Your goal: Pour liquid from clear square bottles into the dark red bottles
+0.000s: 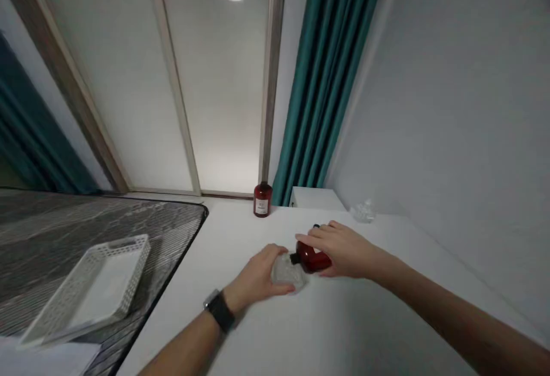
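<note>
My right hand (341, 249) is closed around a dark red bottle (313, 258), tipped on its side with its black neck pointing left. That neck is over the near edge of a small see-through container (287, 271), close to it or touching; I cannot tell which. My left hand (260, 277), with a black-strapped watch on the wrist, has its thumb and fingers around the container's left side. The container rests on the white table, and its contents cannot be made out. A small black tip (317, 226) shows just behind my right hand, the rest of it hidden.
Another dark red bottle (262, 199) with a white label stands upright at the table's back edge. A transparent, faceted object (363, 211) sits by the right wall. Left of the white table (240, 330), a white perforated basket (138, 267) lies on a grey striped surface.
</note>
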`<state>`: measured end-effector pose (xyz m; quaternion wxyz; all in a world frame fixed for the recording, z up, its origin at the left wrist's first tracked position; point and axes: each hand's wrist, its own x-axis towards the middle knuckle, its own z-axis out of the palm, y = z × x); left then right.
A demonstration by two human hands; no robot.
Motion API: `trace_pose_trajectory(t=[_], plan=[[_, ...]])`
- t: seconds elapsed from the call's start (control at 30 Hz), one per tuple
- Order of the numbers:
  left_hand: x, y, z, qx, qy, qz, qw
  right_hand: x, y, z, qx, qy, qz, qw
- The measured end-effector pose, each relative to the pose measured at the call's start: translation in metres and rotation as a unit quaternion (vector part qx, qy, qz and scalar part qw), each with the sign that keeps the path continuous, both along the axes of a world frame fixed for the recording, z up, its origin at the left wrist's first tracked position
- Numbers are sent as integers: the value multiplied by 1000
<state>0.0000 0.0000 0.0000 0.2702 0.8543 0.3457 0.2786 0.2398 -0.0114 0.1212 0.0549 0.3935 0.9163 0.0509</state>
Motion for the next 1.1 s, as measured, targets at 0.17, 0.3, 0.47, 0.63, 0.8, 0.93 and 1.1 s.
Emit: trace_pose_trajectory(t=[0.17,0.3,0.47,0.63,0.8,0.93,1.1], plan=[[2,0,3,5,-2,-1,1000,0,0,0,1,8,3,1000],[1,1,3,16,-5,-2,1000,1,1,-1,6,11,11,1000],[1,2,0,27,-10,-6,1000,1,1,-2,9,5,7,1000],[1,2,-1,29,-14,-6,999,2,2,-3,9,12,11,1000],[0,2,-1,27,-14,-6,1000,1,2,-2,9,4,12,1000],[0,2,-1,26,-15,-5,1000,0,2,-2,8,4,7,1000],[0,3,-1,28,-21,-9,999,0,2,-2,8,4,7,1000]])
